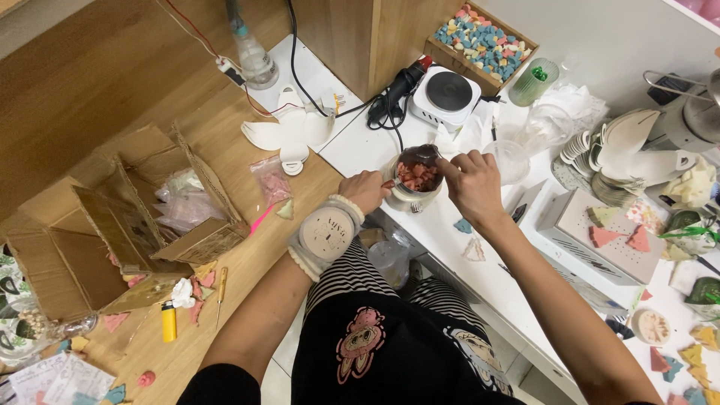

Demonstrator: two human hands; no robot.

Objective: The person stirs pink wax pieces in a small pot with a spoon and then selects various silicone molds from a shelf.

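Observation:
A small metal pot point(411, 193) filled with reddish chunks point(417, 177) stands on the white table's point(360, 146) near edge. My left hand point(365, 190), with a white cuff on its wrist, grips the pot's left side near its handle. My right hand point(471, 182) is over the pot's right rim, its fingers pinched close to the chunks. Whether they hold a piece is hard to tell.
A small white hot plate point(448, 93) and a black cable bundle point(396, 96) stand behind the pot. A wooden box of coloured pieces point(481, 43) sits further back. An open cardboard box point(127, 225) and a yellow lighter point(169, 321) lie on the floor to the left. White moulds point(622, 154) crowd the right.

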